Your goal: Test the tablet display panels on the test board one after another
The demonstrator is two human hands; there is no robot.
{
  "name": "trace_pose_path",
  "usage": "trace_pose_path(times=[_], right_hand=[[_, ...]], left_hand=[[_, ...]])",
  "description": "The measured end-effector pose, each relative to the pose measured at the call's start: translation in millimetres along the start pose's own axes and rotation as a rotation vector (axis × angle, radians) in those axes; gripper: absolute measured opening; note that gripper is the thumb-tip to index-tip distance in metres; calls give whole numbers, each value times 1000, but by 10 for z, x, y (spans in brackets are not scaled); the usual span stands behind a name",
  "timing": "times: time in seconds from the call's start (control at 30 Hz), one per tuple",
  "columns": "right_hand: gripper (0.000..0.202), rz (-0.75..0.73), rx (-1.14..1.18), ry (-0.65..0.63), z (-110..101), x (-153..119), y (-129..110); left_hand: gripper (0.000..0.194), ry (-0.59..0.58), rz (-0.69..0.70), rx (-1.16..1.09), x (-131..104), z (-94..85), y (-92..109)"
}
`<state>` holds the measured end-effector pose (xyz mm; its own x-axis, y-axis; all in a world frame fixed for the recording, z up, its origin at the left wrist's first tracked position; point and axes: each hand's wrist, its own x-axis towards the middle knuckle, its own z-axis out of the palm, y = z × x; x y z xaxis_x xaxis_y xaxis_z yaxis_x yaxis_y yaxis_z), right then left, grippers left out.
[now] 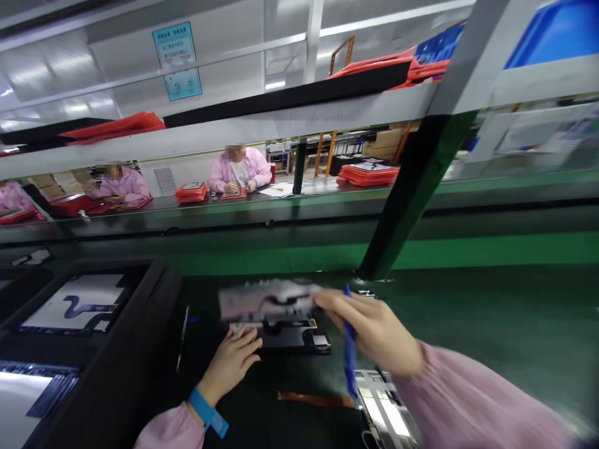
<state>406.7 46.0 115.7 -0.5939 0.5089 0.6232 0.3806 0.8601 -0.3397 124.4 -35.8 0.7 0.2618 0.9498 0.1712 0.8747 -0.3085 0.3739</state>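
Note:
My right hand (379, 327) pinches the right edge of a thin greyish sheet (266, 299), blurred by motion and perhaps film. The same hand also keeps a blue pen-like tool (349, 349) between its fingers, pointing down. Under the sheet lies a dark display panel (290, 340) with a flex cable, flat on the bench. My left hand (233, 360) rests with fingers stretched out at the panel's left end, and a blue wrist strap (206, 411) circles that wrist. A brown flex ribbon (316, 399) lies in front of the panel.
A black foam tray (154, 312) with display panels stands at the left. Beside it lies a thin metal tool (182, 343). A bright device part (386, 408) sits under my right forearm. A dark slanted post (412, 199) rises behind. Co-workers in pink sit across.

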Motion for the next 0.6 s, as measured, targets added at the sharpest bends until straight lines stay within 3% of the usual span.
trace_pose_path(times=[0.07,0.13,0.27,0.4,0.5,0.6], right_hand=[[28,95,-71,9,109,275,302],[24,118,-84,23,250,310,488],[24,82,-20,35,424,-241,696],[44,51,113,6,460,-883,845],[48,76,288,-10,500,-1025,799],[39,165,377,-5,587,-909,619]], left_hand=[[35,37,75,79,-9,80,-20],[38,82,160,189,-24,151,-51],[44,90,228,315,-41,195,-88],[38,30,143,225,-22,64,-24],[38,-28,18,90,41,-93,59],[62,-123,-66,-45,184,-244,100]])
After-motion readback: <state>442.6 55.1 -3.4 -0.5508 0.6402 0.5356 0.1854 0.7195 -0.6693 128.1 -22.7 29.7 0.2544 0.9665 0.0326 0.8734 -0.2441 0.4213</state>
